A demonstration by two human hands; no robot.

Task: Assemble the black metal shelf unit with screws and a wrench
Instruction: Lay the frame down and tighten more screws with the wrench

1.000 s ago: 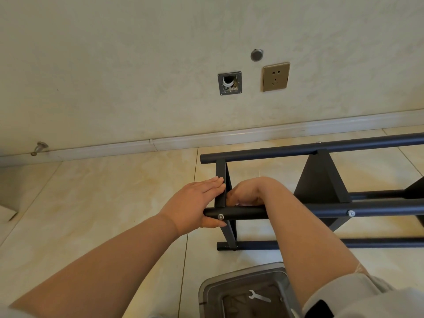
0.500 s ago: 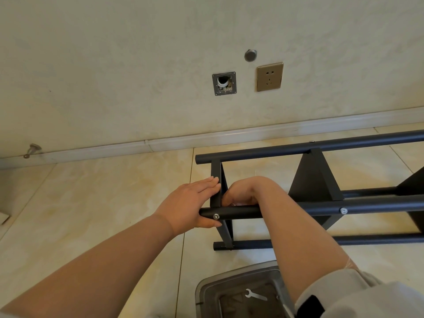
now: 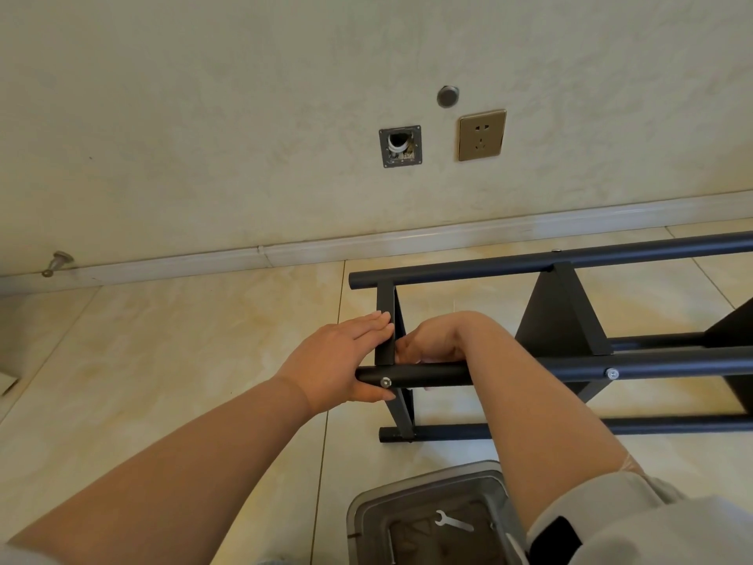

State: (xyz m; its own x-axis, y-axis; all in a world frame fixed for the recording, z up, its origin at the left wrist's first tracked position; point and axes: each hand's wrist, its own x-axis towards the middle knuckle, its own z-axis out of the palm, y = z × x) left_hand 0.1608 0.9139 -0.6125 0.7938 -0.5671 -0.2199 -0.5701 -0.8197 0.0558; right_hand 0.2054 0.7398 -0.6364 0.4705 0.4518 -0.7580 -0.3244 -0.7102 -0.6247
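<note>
The black metal shelf frame [image 3: 570,254] lies on its side on the tiled floor. My left hand [image 3: 334,356] braces its left end: straight fingers lie flat on the end panel [image 3: 385,303] and the thumb sits under the near tube [image 3: 428,375]. A silver screw head [image 3: 385,382] shows in that tube beside the thumb. My right hand [image 3: 436,338] reaches over the tube to the inner side of the end panel. Its fingers curl down behind the tube and are hidden. A silver wrench [image 3: 453,521] lies in a grey bin [image 3: 407,489] below.
A second screw [image 3: 612,373] sits further right on the near tube. The wall behind carries a gold socket [image 3: 481,134], an open wall box [image 3: 400,146] and a door stop [image 3: 57,263] by the baseboard. Bare tiles spread to the left of the frame.
Only the view has drifted a little. Both hands stay at the same joint of the frame.
</note>
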